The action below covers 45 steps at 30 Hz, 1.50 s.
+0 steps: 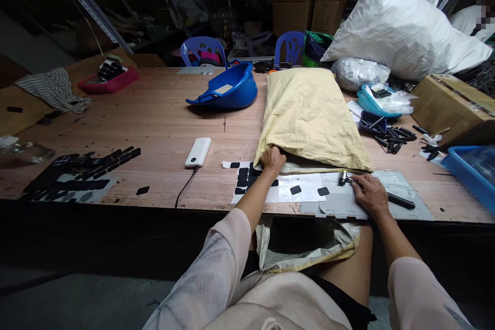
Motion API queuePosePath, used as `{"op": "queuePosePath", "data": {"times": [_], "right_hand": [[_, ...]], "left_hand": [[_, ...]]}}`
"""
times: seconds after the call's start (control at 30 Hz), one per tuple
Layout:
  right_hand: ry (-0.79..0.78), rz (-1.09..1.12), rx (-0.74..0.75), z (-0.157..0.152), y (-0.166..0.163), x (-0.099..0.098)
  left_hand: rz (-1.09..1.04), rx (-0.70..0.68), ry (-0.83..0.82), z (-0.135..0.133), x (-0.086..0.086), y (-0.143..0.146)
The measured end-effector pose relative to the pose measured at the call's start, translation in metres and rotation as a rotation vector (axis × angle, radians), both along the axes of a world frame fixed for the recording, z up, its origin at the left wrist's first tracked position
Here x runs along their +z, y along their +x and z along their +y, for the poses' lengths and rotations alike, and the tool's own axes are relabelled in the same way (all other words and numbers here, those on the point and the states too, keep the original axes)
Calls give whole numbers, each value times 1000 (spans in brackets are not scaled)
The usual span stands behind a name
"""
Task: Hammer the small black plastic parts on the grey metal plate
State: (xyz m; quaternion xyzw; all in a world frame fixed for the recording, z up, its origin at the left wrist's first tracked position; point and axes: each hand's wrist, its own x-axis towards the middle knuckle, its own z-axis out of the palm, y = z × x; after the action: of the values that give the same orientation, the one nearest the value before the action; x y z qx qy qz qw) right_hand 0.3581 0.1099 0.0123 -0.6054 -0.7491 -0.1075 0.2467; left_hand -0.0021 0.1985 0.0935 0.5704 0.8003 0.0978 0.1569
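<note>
The left hand (273, 159) is closed on the near open edge of the yellow woven sack (311, 116), fingers curled over the mouth of it; the sack lies flat on the wooden table (162, 118), lengthwise away from the person, pale yellow, creased, its near end slightly lifted. The right hand (369, 193) rests palm down on a grey flat sheet (410, 209) at the table's front edge; its fingers grasp a tool with a black handle (400, 201) and a small metal head pointing left. Between the two hands lies a white backing sheet (297, 188) carrying black rounded pads (244, 178); most pads sit just beside the left wrist, two more lie apart toward the right hand. A second sack (305, 247) hangs from the table edge onto the person's lap. Further left lies a white power bank (198, 152) with a cable; behind it a blue helmet (228, 90) sits upturned.
</note>
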Motion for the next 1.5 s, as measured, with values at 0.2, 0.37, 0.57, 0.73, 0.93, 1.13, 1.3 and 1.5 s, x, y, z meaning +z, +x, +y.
{"op": "queuePosePath", "data": {"times": [0.2, 0.37, 0.57, 0.73, 0.93, 1.13, 1.3, 1.5], "right_hand": [[-10, 5, -6, -1, -1, 2], [-23, 19, -14, -1, -2, 3], [-24, 12, -32, -1, -3, 3], [-38, 16, -19, -2, -3, 5], [-30, 40, -25, -3, -6, 6], [-30, 18, -6, -3, -3, 5], [8, -6, 28, -6, -7, 15], [49, 152, 83, -38, -60, 38]], "left_hand": [[-27, -30, -27, -14, 6, -5], [-44, -155, 38, -60, 6, -3], [-151, -576, 112, -110, -16, 30], [-155, -688, 175, -114, -33, 47], [-239, -631, 270, -116, -50, 52], [-316, -630, 265, -113, -57, 52], [-374, -633, 209, -108, -56, 51], [-418, -533, 127, -106, -49, 55]]}}
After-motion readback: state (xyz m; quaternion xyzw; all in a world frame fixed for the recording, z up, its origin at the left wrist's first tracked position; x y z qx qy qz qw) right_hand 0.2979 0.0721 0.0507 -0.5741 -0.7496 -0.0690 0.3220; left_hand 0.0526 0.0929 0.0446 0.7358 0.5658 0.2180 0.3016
